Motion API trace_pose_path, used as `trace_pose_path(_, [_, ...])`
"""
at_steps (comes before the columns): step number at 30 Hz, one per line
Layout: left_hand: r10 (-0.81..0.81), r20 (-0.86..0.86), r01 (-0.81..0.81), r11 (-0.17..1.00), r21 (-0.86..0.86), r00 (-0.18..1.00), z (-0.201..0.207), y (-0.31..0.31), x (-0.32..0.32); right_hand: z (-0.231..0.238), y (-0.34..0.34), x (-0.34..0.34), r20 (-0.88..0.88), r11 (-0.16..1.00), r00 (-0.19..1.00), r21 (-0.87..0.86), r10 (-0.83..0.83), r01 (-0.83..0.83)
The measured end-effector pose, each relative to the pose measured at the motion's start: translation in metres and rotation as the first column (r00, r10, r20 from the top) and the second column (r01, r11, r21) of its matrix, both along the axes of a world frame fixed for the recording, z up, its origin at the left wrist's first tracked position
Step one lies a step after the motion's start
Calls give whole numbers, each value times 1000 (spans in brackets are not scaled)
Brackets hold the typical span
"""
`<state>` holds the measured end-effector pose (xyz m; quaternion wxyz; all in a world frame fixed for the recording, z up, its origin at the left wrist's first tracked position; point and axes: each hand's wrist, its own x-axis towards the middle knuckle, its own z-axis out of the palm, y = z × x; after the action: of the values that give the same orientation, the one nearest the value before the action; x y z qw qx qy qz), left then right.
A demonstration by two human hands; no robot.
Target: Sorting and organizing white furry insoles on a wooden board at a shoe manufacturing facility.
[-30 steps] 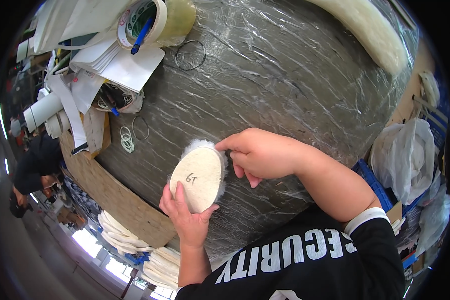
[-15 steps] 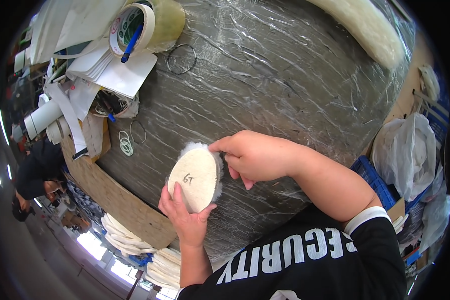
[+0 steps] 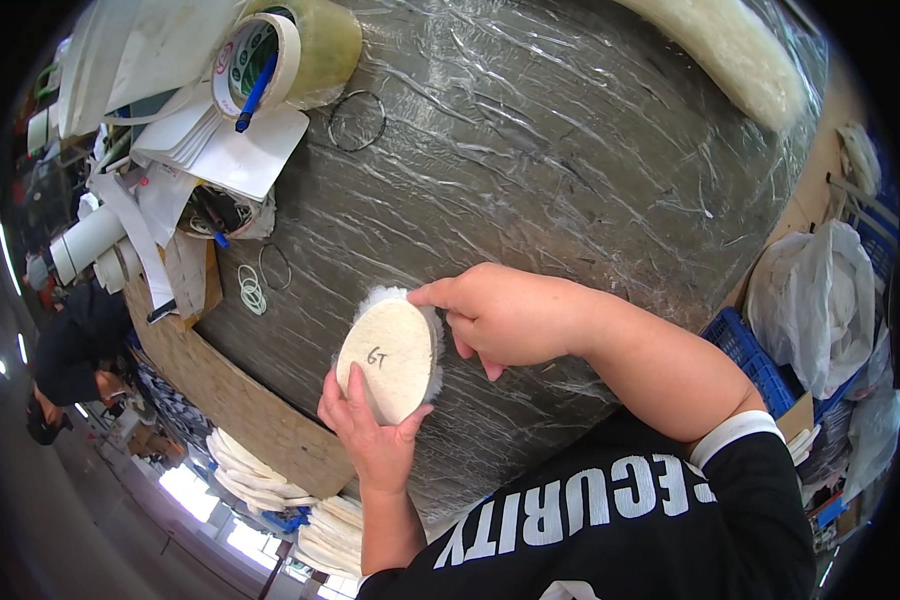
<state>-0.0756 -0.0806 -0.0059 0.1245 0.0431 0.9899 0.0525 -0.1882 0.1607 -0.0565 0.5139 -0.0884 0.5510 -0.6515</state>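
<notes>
The head view looks from the wearer's head, left camera of a side-by-side pair, facing down on the tabletop (image 3: 570, 180) at close range. Left hand (image 3: 372, 430) and right hand (image 3: 500, 312) sit near mid-frame, the black shirt (image 3: 600, 540) at the lower edge; straight lines bow rimward

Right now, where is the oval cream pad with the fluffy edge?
In the head view, the oval pad is slightly left of and below centre, held in the left hand, with the right hand at its upper edge.
</notes>
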Motion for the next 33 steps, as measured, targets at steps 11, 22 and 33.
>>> trace_pose_path(11, [52,30,-53,998,46,998,5,3,1,1,0,1,-23,1000,1000,5,7,-6])
trace_pose_path(22, [100,233,-184,908,376,967,12,-8,-9,1,-13,14,-170,974,976,154,-140,167])
trace_pose_path(33, [316,170,-354,733,581,933,25,-18,-2,1,-17,25,-360,926,916,254,-177,279])
